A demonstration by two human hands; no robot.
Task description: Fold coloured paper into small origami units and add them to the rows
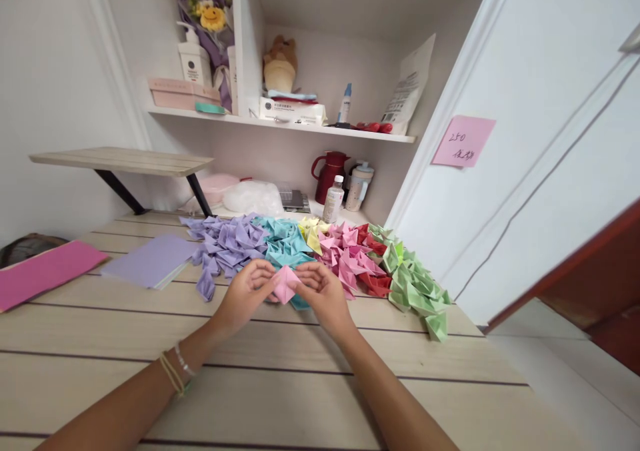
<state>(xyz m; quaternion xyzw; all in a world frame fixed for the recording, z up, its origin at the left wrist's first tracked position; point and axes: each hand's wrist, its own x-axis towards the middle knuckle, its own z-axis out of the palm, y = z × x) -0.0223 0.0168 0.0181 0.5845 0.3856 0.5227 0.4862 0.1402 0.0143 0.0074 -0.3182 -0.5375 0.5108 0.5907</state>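
A pink folded paper piece (285, 284), diamond-shaped with a crease down its middle, is held up between both hands. My left hand (249, 290) pinches its left corner with thumb and fingers. On the other side, my right hand (320, 294) grips the right corner in the same way. Just beyond the hands lie heaps of folded paper pieces: purple ones (231, 243), teal ones (283, 239), a few yellow ones (313, 231), pink ones (345, 251), red ones (376, 283) and green ones (417, 284).
Purple paper sheets (150, 259) and a bright pink stack (50, 270) lie on the slatted table (250, 398) at left. A small raised shelf (123, 160) stands behind them. At the back are a clear bottle (333, 201), a red jug (330, 174) and a cup (359, 188).
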